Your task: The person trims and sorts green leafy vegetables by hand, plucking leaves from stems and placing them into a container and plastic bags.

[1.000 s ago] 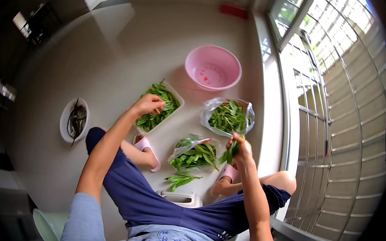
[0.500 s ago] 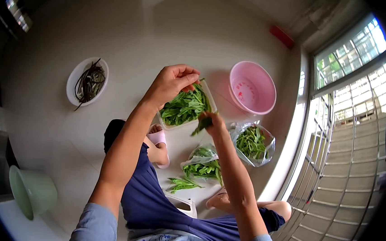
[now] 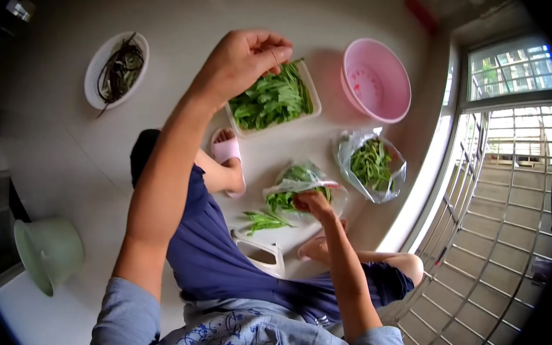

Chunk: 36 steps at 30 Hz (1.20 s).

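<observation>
My left hand (image 3: 249,60) hovers over the near-left part of a rectangular tub (image 3: 317,107) heaped with leafy greens (image 3: 278,98). Its thumb and fingers are pinched together; whatever they hold is too small to make out. Lower down, my right hand (image 3: 314,203) reaches into a clear plastic bag (image 3: 282,187) of greens between my feet, its fingers curled round some leaves and the fingertips partly hidden. A few loose greens (image 3: 265,221) lie on the floor beside this bag.
A second plastic bag (image 3: 397,182) of greens stands at the right, below a pink basin (image 3: 395,97). A white basket (image 3: 93,83) of dark stems sits far left. A green bucket (image 3: 65,253) lies lower left. A white stool (image 3: 272,263) is under me. A barred window (image 3: 501,190) lines the right.
My right hand has moved down from beside the tub, where it held a small bunch of leaves, to the nearer bag. My left hand stays pinched over the tub. The view has shifted.
</observation>
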Tool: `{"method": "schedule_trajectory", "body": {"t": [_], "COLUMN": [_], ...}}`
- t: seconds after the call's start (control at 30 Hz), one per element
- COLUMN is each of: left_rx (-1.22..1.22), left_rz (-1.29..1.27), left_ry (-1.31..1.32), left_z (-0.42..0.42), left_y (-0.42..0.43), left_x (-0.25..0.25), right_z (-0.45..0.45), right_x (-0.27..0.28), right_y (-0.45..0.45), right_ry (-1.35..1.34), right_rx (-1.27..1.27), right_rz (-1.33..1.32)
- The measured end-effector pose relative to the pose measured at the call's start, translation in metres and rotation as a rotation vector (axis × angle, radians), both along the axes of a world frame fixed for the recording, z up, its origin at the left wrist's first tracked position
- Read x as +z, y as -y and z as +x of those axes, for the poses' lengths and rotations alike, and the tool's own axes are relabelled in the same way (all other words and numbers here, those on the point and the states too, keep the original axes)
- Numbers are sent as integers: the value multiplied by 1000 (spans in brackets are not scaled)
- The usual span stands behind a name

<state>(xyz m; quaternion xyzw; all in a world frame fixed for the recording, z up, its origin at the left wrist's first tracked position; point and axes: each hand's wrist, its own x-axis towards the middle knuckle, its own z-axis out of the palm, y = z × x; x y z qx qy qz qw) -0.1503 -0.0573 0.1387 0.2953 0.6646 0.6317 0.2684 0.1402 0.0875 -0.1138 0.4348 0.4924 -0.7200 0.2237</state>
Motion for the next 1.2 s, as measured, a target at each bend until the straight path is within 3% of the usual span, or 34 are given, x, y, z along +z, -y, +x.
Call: {"method": "schedule_trajectory", "body": {"t": [0.03,0.07,0.13,0.17,0.2,0.23,0.3,0.33,0.4,0.53,0.7,0.77,0.83,0.9,0.93,0.97,1.03,1.2], "left_rx": [-9,-22,-53,-56,-63,-69,-70,-72,-85,-107,-126,-180,-199,-303,-334,-331,-553,-944], "left_rz": [-3,-40,-98,-104,-136,-172,-229,-277,-319,-375,-403,-413,-369,-364,-289,-266,-257,-281], "left_ry": [17,-17,-59,-56,-90,-124,-144,-165,-183,-165,-262,-357,-383,-413,-504,-511,-631,-599], "left_z": [4,7,10,13,16,18,22,24,26,26,33,37,44,53,58,64,78,127], "left_y": [-3,-5,-10,-12,-14,-16,-19,-21,-24,-34,-46,-50,-52,-55,-58,-59,-64,-69], "left_x": [-1,-1,0,1,1,2,2,1,-2,-9,-10,-8,-10,-10,-17,-21,-25,-28], "right_z": [25,53,92,104,124,123,115,108,97,97,97,94,86,67,51,52,44,42], "right_x": [-10,-28,-59,-69,-87,-92,-74,-74,-75,-94,-78,-74,-57,-12,27,37,89,176], "right_y": [4,2,12,23,32,40,59,63,66,71,62,55,41,18,9,-1,-17,-37], "right_ry": [77,-86,-104,56,-63,-76,221,218,257,112,-42,-102,-165,-345,-111,-82,-79,-229], "right_rx": [107,518,979,1027,915,1002,931,931,1180,1292,1268,1234,1218,1034,905,804,589,150], "right_rz": [24,179,386,439,549,604,737,721,815,952,874,709,766,554,323,164,-12,-55]}}
